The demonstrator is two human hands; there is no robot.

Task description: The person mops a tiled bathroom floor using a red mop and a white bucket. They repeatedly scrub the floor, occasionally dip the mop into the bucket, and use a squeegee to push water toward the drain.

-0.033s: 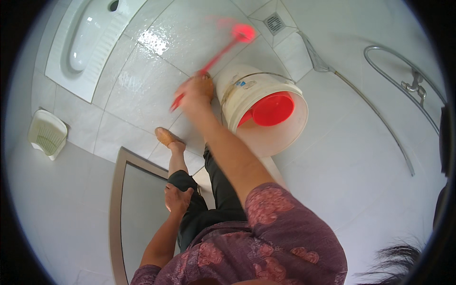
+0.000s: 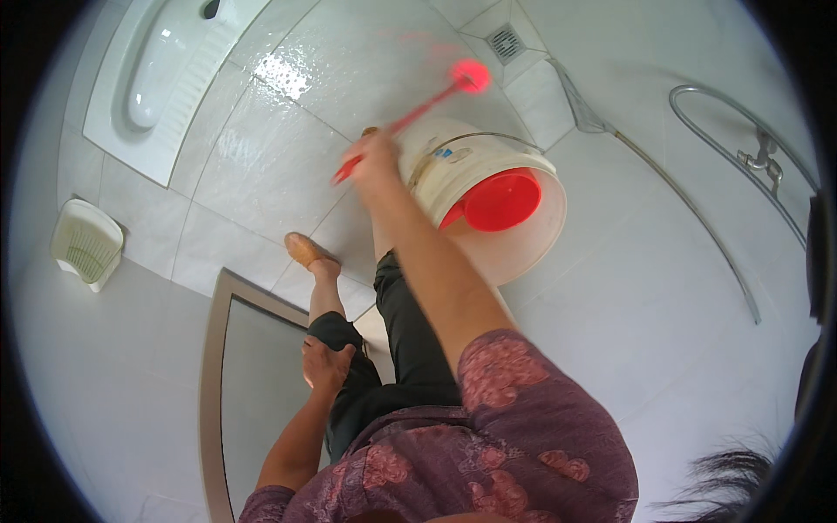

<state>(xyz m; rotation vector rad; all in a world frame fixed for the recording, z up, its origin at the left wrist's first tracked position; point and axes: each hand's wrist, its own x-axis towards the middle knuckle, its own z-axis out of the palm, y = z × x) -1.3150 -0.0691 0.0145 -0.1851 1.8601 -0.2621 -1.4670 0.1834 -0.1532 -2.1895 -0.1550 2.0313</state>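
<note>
My right hand (image 2: pixel 375 164) is closed round the handle of a long-handled red brush (image 2: pixel 423 108), above the wet tiled floor. The brush's round head is blurred by motion and points to the upper right, near the floor drain. Close to the right of that hand is a white bucket (image 2: pixel 445 179), with a red plastic vessel (image 2: pixel 504 200) in its mouth. My left hand (image 2: pixel 327 364) rests on my left knee, with nothing seen in it; its thumb stands apart from the fingers.
A white squat toilet (image 2: pixel 131 148) is set into the floor at the upper left. Below it, a pale basket (image 2: pixel 89 242) hangs by the wall. On the right are a floor drain (image 2: pixel 505 44), a hose (image 2: pixel 689 196) and a wall tap (image 2: pixel 764 164). A framed door (image 2: pixel 218 366) stands lower left.
My right hand has moved a little to the right with the brush, and the brush head has shifted right and slightly down. My left hand stays on the knee.
</note>
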